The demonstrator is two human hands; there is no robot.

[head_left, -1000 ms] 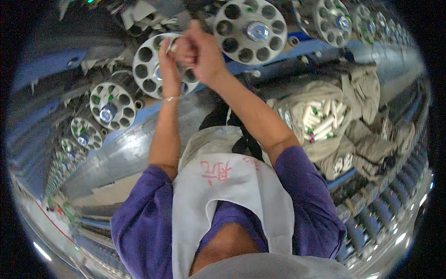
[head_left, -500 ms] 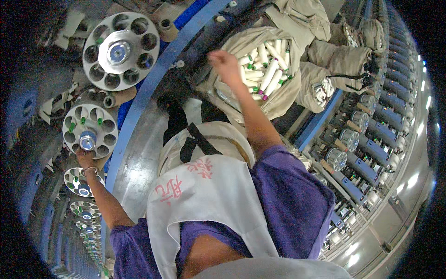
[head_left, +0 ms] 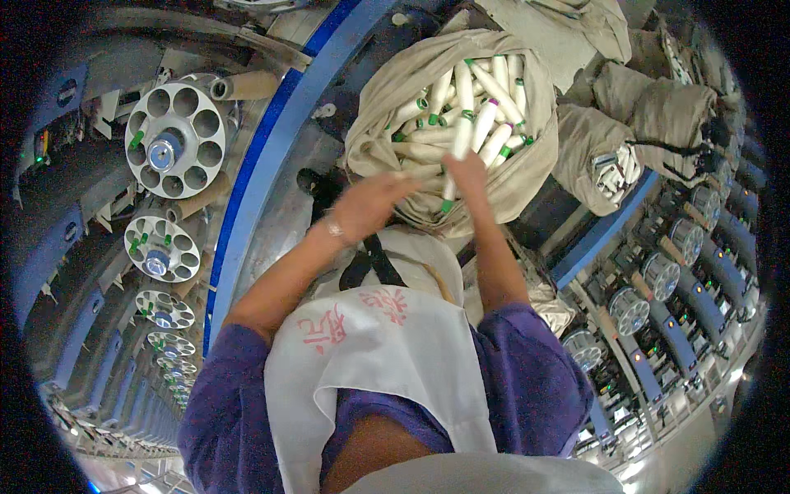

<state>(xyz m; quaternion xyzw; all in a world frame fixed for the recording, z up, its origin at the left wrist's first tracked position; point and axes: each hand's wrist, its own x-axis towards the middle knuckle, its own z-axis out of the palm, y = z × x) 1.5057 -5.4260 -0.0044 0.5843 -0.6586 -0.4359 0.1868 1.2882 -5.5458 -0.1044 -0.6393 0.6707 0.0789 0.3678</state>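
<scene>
A beige cloth sack (head_left: 374,99) gapes in front of me, heaped with white yarn bobbins (head_left: 498,86) that have green or purple tube ends. My right hand (head_left: 467,171) is closed round one green-ended yarn bobbin (head_left: 462,136) over the sack's near part; its lower green tip sticks out below the fingers. At the near left rim, my left hand (head_left: 370,204) reaches toward the bobbins, its fingers smeared by motion, so whether it grips anything does not show.
Round magazines with ringed holes, such as the nearest one (head_left: 202,119), line the machine on the left. A curved blue rail (head_left: 271,144) runs beside them. Smaller stuffed sacks (head_left: 588,148) stand at the right, before another machine row (head_left: 658,276).
My left hand has left the magazine on the left and come across to the sack. My right hand has moved right and nearer, and now holds a yarn bobbin. The view has shifted along the machine.
</scene>
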